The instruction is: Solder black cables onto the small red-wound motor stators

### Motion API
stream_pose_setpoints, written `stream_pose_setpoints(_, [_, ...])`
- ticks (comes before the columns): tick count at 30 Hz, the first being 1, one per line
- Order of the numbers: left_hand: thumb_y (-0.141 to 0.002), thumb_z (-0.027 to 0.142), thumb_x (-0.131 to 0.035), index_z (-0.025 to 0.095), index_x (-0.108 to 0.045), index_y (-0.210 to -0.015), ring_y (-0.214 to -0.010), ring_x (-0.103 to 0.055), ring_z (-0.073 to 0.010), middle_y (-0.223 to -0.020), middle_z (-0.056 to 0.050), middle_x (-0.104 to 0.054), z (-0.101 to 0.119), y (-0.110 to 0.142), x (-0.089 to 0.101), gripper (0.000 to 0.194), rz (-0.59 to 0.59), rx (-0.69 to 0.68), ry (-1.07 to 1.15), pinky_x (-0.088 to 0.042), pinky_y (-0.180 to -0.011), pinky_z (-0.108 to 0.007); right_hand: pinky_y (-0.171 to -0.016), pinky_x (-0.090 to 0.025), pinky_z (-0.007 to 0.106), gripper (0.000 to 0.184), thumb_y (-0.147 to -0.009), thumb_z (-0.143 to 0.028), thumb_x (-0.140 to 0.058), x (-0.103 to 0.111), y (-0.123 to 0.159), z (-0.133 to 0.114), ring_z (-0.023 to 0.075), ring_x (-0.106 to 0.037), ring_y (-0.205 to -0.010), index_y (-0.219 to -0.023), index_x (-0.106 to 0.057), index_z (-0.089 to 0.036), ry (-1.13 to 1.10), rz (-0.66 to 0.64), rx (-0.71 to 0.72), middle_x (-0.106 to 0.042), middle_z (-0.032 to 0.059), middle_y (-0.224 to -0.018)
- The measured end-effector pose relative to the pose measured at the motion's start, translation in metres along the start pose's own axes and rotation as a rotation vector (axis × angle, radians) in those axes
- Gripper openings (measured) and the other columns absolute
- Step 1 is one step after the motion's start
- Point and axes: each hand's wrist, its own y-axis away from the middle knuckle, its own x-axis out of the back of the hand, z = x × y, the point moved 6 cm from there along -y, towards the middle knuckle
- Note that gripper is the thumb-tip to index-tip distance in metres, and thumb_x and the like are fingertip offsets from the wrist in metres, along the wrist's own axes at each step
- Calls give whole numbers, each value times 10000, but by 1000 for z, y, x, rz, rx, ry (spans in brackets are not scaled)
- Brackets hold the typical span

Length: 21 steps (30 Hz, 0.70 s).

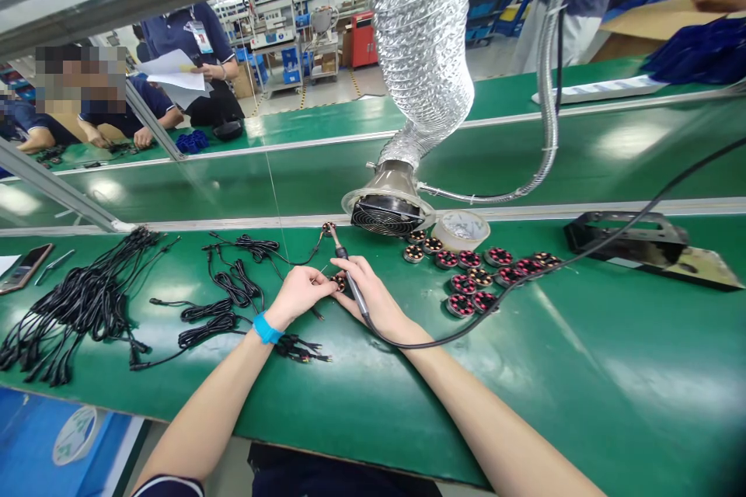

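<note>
A: Down at your near left, a clear tape roll (75, 435) lies on something blue. Just above, the green surface (361, 411) runs across in front of you!

B: And there are your hands! Your left hand (300, 293), wearing a blue wristband (266, 328), has its grip pinched at the edge of a small motor stator (338, 283).

A: Your right hand (376, 299) has its grip closed round the soldering iron (353, 285), fingertips right by that same stator!

B: Out to your left, a big bundle of black cables (87, 299), with smaller coiled cables (230, 287) between it and you. A phone (26, 268) and a pen (54, 267) sit at the far left.

A: Swing right: a cluster of stators (469, 259), pink and copper-toned, and a black metal frame (632, 239) beyond them.

B: Ahead, the iron's tip is at the farther stator (329, 228); whether they touch, I can't tell. A wide tape roll (460, 230) stands beside the fume extractor fan (388, 213), under its foil duct (428, 31).

A: Farthest out, across the divider, a standing person (195, 46) holds white papers (173, 76)!
</note>
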Motion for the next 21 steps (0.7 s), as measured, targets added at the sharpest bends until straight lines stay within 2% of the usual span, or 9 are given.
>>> stream_pose_setpoints(7, [-665, 345, -690, 125, -662, -588, -533, -397, -96, -521, 31, -511, 0, -2, 4, 234, -28, 47, 63, -314, -556, -259, -890, -537, 367, 568, -867, -128, -587, 0, 1, 1, 180, -616, -930, -1384, -410, -282, -26, -19, -13, -469, 82, -1177])
stream_pose_setpoints(15, [-733, 457, -696, 111, -733, -776, -616, -478, -123, -680, -14, -638, -5, -1, 14, 350, -52, -15, 24, -352, -605, -258, -885, -530, 359, 604, -842, -97, -568, 0, 1, 3, 179, -614, -929, -1395, -412, -280, -31, -7, -13, -472, 83, -1188])
stream_pose_setpoints(18, [-792, 459, -660, 130, -741, -804, -601, -459, -118, -719, -15, -628, 0, 4, 24, 340, -57, -109, -69, -350, -591, -259, -888, -529, 363, 626, -830, -87, -567, 1, 1, 5, 185, -614, -930, -1403, -405, -279, -21, 11, -15, -477, 84, -1183])
stream_pose_setpoints(21, [-813, 400, -671, 164, -765, -829, -678, -518, -132, -858, -41, -641, 6, 11, 29, 254, -165, -274, -197, -394, -632, -260, -891, -529, 368, 629, -828, -96, -576, 2, 2, 7, 195, -610, -953, -1405, -404, -278, -22, 25, -22, -483, 84, -1167])
